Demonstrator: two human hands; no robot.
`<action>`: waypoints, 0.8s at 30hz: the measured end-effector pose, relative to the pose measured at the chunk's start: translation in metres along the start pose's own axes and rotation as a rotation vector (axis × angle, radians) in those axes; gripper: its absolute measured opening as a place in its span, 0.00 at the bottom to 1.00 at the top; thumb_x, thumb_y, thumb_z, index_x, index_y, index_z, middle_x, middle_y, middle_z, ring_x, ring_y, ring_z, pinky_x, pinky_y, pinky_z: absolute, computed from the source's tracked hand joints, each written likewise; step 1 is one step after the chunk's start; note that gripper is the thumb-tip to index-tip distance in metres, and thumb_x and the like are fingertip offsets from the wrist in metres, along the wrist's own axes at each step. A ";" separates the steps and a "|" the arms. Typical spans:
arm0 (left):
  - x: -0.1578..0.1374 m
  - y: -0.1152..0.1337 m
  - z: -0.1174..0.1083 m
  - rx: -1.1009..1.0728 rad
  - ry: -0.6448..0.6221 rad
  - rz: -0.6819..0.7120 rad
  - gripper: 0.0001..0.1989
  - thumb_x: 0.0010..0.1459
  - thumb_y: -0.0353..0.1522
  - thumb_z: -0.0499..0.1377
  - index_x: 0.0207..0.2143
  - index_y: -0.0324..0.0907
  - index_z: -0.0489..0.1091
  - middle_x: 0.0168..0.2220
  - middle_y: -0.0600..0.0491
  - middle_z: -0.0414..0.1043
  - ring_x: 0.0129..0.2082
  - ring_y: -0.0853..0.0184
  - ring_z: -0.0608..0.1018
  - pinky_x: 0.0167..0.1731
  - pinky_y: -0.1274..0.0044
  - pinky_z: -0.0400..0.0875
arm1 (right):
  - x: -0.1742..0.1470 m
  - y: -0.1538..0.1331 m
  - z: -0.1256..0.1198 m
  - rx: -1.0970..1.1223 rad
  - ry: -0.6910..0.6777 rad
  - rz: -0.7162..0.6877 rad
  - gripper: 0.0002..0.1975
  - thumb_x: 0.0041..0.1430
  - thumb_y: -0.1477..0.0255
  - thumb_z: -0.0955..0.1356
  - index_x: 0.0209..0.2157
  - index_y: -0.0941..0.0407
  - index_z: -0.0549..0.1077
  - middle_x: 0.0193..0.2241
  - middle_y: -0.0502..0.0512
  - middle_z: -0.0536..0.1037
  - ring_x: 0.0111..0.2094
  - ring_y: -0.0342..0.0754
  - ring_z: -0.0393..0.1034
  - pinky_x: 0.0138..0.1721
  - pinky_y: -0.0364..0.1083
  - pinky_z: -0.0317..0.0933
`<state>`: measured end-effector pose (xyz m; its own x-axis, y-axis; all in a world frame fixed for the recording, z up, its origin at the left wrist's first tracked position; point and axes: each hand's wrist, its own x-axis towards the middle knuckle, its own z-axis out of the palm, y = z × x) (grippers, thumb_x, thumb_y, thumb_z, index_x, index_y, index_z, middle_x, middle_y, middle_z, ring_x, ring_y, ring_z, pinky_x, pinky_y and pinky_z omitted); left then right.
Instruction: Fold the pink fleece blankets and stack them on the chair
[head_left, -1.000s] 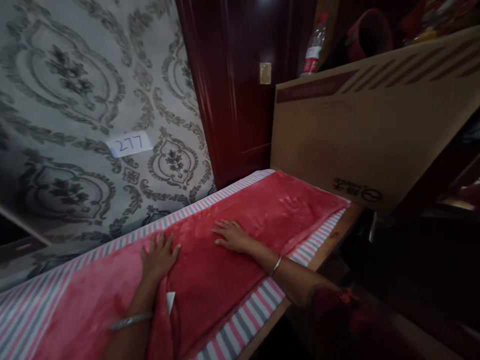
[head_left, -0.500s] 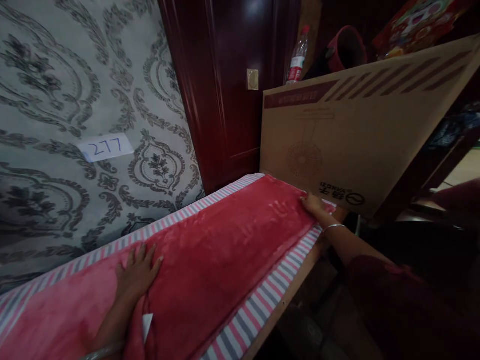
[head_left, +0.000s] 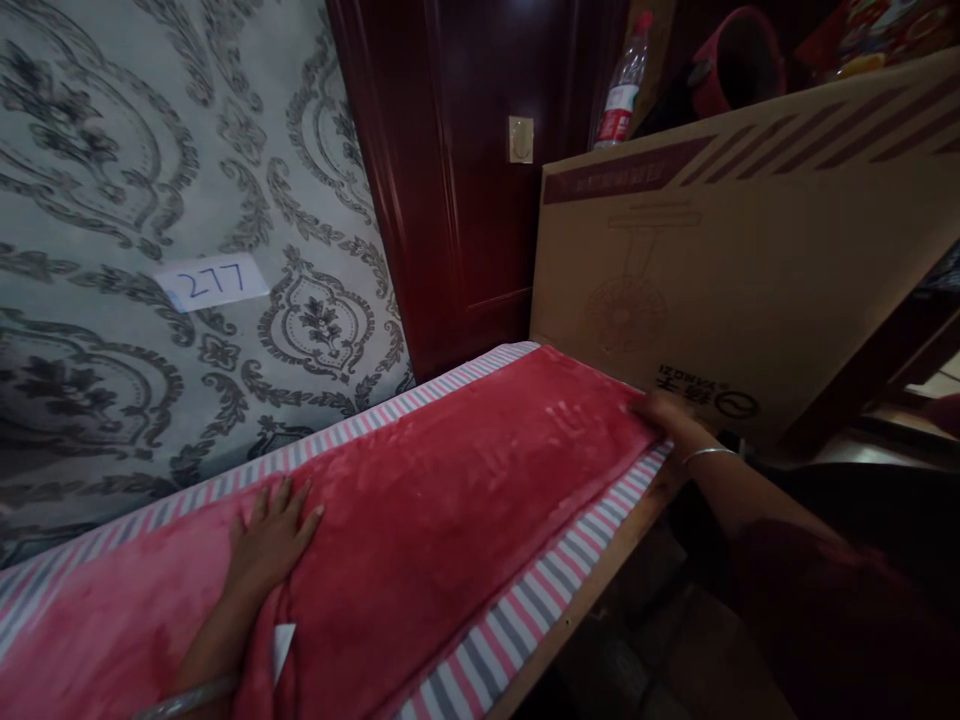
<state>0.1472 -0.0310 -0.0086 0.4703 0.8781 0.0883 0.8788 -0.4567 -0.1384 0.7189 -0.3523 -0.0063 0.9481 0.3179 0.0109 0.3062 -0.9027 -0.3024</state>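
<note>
A folded red plush blanket [head_left: 450, 500] lies lengthwise over a striped cloth [head_left: 517, 620] in pink, grey and white. My left hand [head_left: 266, 535] rests flat on the blanket near its fold, fingers spread. A white tag [head_left: 282, 650] sticks out by the fold, below that hand. At the far right corner my right hand [head_left: 667, 415] is closed on the blanket's edge; its fingers are somewhat blurred. The blanket lies mostly smooth, with faint creases toward the far end.
A large cardboard box [head_left: 615, 260] stands past the far end, bearing a plastic bottle [head_left: 621, 90] and a red-rimmed round object [head_left: 739, 65]. Patterned wallpaper [head_left: 315, 240] and a dark red wood panel [head_left: 465, 220] border the left side. A wooden edge [head_left: 577, 610] runs along the right.
My right hand has shifted slightly right at the far corner, and the blanket's corner extends with it. My left hand stays flat in place. The view has moved slightly.
</note>
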 end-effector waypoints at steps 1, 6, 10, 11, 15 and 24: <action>0.000 -0.001 0.001 -0.009 0.007 0.001 0.30 0.69 0.42 0.43 0.70 0.45 0.56 0.73 0.45 0.47 0.72 0.48 0.51 0.65 0.50 0.49 | -0.001 -0.001 -0.003 -0.008 -0.026 0.001 0.19 0.59 0.63 0.70 0.40 0.66 0.81 0.38 0.73 0.80 0.41 0.63 0.77 0.38 0.51 0.67; 0.002 -0.002 0.003 -0.026 0.021 0.004 0.30 0.68 0.41 0.44 0.69 0.45 0.57 0.73 0.45 0.48 0.72 0.47 0.51 0.64 0.48 0.49 | -0.013 -0.011 -0.018 -0.011 -0.105 -0.040 0.14 0.60 0.70 0.70 0.40 0.66 0.81 0.33 0.68 0.81 0.35 0.55 0.77 0.32 0.45 0.64; 0.000 0.001 0.001 -0.033 0.049 0.014 0.30 0.68 0.41 0.44 0.68 0.44 0.59 0.72 0.44 0.50 0.71 0.46 0.52 0.63 0.47 0.51 | -0.029 -0.025 -0.037 -0.034 -0.107 -0.086 0.16 0.60 0.70 0.70 0.42 0.69 0.80 0.35 0.71 0.80 0.35 0.54 0.77 0.31 0.45 0.62; -0.001 0.002 0.001 -0.037 0.066 0.017 0.30 0.68 0.41 0.44 0.68 0.43 0.60 0.72 0.43 0.50 0.71 0.46 0.52 0.62 0.47 0.52 | -0.033 -0.033 -0.043 -0.042 -0.100 -0.108 0.18 0.61 0.68 0.70 0.44 0.70 0.80 0.37 0.72 0.80 0.36 0.55 0.77 0.32 0.45 0.61; -0.008 0.007 -0.004 -0.066 0.196 0.020 0.30 0.67 0.41 0.45 0.66 0.38 0.62 0.71 0.37 0.52 0.70 0.43 0.54 0.62 0.47 0.54 | -0.060 -0.084 -0.064 -0.061 -0.050 -0.267 0.18 0.62 0.69 0.69 0.48 0.66 0.78 0.44 0.71 0.80 0.43 0.57 0.77 0.35 0.45 0.60; -0.005 0.018 -0.027 -0.674 0.264 0.212 0.18 0.59 0.37 0.53 0.44 0.40 0.77 0.49 0.42 0.78 0.52 0.53 0.78 0.56 0.63 0.70 | -0.233 -0.175 -0.032 -0.083 -0.024 -0.882 0.17 0.63 0.76 0.63 0.52 0.60 0.72 0.49 0.66 0.78 0.48 0.55 0.73 0.44 0.46 0.60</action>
<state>0.1631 -0.0474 0.0150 0.5639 0.7373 0.3721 0.5872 -0.6748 0.4471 0.4472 -0.2782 0.0745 0.3618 0.9133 0.1869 0.9310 -0.3437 -0.1229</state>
